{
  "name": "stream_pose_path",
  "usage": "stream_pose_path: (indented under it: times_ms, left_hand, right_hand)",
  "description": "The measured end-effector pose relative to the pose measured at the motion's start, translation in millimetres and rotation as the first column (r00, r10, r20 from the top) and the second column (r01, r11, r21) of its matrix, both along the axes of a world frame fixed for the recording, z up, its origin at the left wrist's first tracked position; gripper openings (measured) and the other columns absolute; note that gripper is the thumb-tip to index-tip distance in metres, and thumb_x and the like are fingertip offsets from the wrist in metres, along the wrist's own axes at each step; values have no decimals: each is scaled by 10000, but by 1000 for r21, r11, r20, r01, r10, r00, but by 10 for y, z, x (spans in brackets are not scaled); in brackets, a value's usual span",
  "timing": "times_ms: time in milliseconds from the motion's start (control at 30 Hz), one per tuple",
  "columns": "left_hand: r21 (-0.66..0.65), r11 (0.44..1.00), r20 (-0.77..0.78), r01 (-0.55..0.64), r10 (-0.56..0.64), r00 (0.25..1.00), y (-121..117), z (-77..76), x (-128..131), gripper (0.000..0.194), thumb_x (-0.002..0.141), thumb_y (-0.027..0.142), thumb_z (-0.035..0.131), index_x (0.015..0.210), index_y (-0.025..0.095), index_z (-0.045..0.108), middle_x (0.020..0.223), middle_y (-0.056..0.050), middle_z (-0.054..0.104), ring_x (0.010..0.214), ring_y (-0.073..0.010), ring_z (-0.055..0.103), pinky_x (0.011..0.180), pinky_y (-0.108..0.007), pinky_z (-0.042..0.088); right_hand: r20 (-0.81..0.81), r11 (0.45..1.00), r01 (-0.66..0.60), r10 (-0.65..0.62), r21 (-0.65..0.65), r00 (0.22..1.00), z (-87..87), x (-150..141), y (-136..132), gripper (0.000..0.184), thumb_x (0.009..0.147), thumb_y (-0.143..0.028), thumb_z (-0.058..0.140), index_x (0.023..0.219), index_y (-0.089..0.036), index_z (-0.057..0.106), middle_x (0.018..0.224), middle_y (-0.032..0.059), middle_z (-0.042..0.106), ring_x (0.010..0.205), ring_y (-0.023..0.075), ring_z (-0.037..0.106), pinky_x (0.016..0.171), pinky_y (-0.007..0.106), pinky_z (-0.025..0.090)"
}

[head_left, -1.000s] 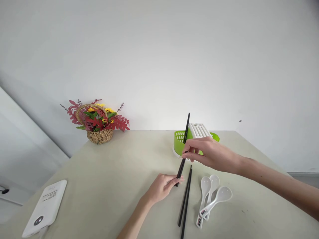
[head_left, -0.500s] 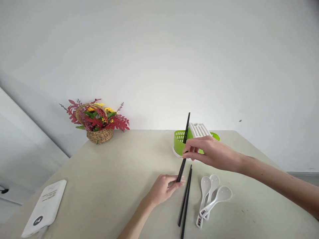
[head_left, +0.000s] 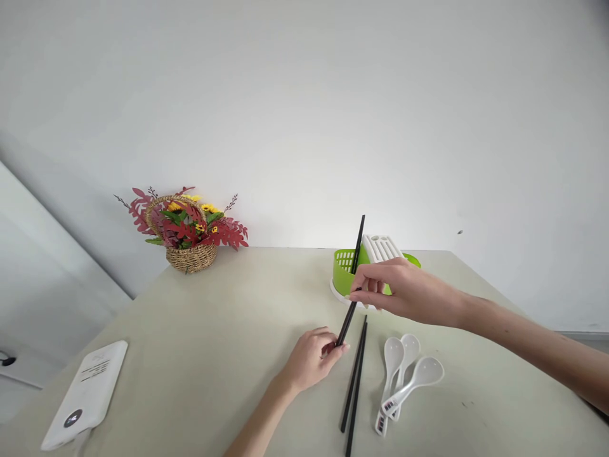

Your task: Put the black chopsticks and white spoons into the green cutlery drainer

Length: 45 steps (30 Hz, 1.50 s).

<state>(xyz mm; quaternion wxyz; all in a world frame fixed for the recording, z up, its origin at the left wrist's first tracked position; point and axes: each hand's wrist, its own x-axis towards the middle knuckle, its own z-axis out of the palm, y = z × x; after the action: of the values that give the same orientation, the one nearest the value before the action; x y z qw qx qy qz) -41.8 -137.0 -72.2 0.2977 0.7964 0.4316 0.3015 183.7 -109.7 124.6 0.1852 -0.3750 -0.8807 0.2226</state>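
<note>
A pair of black chopsticks point(head_left: 356, 247) stands tilted above the table, its upper end in front of a green and white utensil holder point(head_left: 343, 270). My right hand point(head_left: 404, 291) pinches the pair around its middle. My left hand point(head_left: 311, 357) rests on the table with its fingers closed round the lower tips. Two more black chopsticks point(head_left: 353, 384) lie flat just right of my left hand. Three white spoons point(head_left: 404, 374) lie beside them.
A wicker basket of red and yellow flowers point(head_left: 186, 231) stands at the back left by the wall. A white flat device point(head_left: 88, 393) lies near the table's left front edge. The beige table point(head_left: 214, 330) ends at a white wall behind.
The hands and the held chopsticks have barely moved. My left fingers have shifted slightly at the lower tips.
</note>
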Motion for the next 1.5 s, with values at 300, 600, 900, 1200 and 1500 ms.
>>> stream_pose_path:
  times_ms: [300, 600, 900, 1200, 1500]
  left_hand:
    - [-3, 1000, 19, 16, -16, 1000, -5, 6, -14, 424, 1029, 509, 503, 899, 211, 775, 817, -57, 685, 756, -180, 634, 705, -269, 479]
    - [151, 969, 35, -195, 192, 981, 82, -151, -81, 301, 1013, 389, 559, 1253, 231, 652, 955, -56, 710, 949, -229, 656, 963, -403, 507]
    - [280, 900, -29, -333, 355, 935, 132, -321, -102, 153, 990, 274, 535, 1119, 213, 591, 972, -66, 663, 967, -257, 626, 927, -467, 504]
    - [305, 907, -89, -292, 332, 939, 59, -295, -41, 112, 947, 190, 554, 1032, 230, 613, 1027, -74, 661, 978, -263, 607, 885, -448, 487]
    - [250, 928, -109, -277, 311, 944, 28, -284, 13, 118, 943, 166, 550, 1032, 228, 596, 1055, -86, 653, 1011, -276, 590, 896, -460, 486]
  right_hand:
    - [-18, 993, 46, -49, -106, 999, 51, -24, 9, 282, 988, -489, 577, 839, -263, 656, 729, -12, 752, 651, 178, 703, 650, 310, 540]
    - [-30, 995, 90, -92, -47, 995, 306, 67, 138, 407, 948, -624, 582, 801, -253, 662, 716, 2, 760, 639, 187, 725, 616, 312, 557]
    - [-188, 884, 384, -343, 267, 920, 998, 386, 558, 410, 886, -679, 667, 791, -281, 694, 748, 33, 767, 676, 247, 740, 731, 452, 597]
    - [-44, 923, 350, -348, 157, 936, 454, 294, 1060, 324, 918, -546, 640, 848, -242, 726, 839, 17, 809, 640, 175, 731, 675, 345, 596]
    - [36, 946, 320, -322, 43, 946, 75, 200, 1482, 294, 916, -502, 649, 857, -229, 743, 784, 4, 810, 620, 157, 733, 660, 300, 598]
